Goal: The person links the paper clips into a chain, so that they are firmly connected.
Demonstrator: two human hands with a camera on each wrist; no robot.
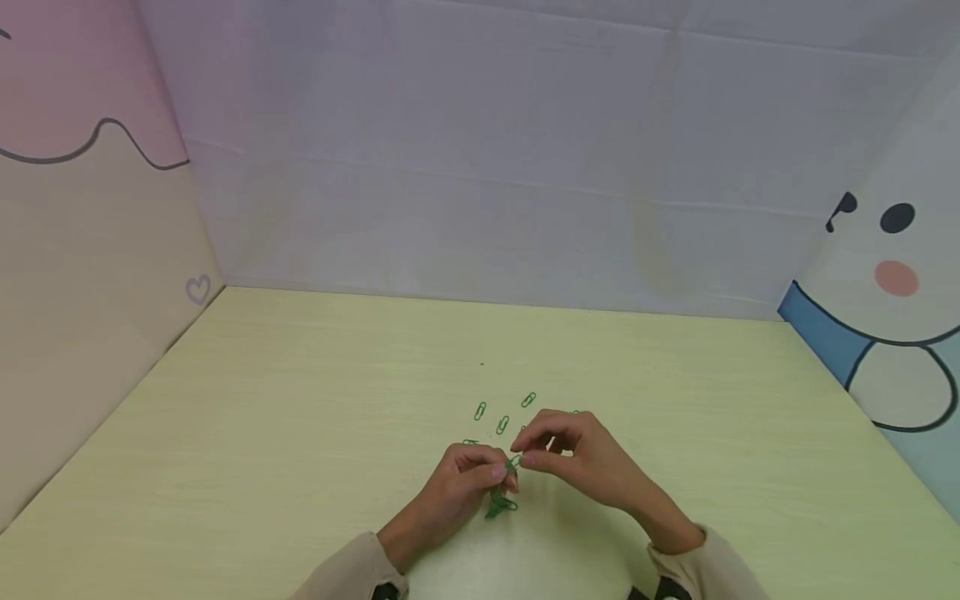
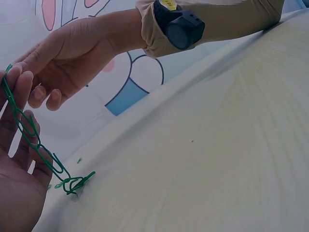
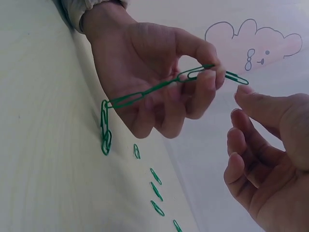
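Note:
A chain of linked green paper clips [image 1: 501,500] hangs from my left hand [image 1: 480,479] down to the pale yellow-green table [image 1: 300,433], where its lower end lies bunched. In the left wrist view the chain [image 2: 36,140] runs from my fingertips down to the tabletop. The right wrist view shows my left hand [image 3: 145,63] pinching the top clip of the chain [image 3: 145,96] between thumb and fingers. My right hand [image 3: 270,159] is just beside the chain's free end with its fingers loosely curled, and nothing shows in it. Several loose green clips [image 1: 502,424] lie just beyond both hands.
Printed panels enclose the table: a pink and beige panel [image 1: 90,250] on the left, a pale one [image 1: 487,167] behind, and a cartoon figure panel [image 1: 892,275] on the right. More loose clips [image 3: 155,191] lie in a row beside the chain's lower end.

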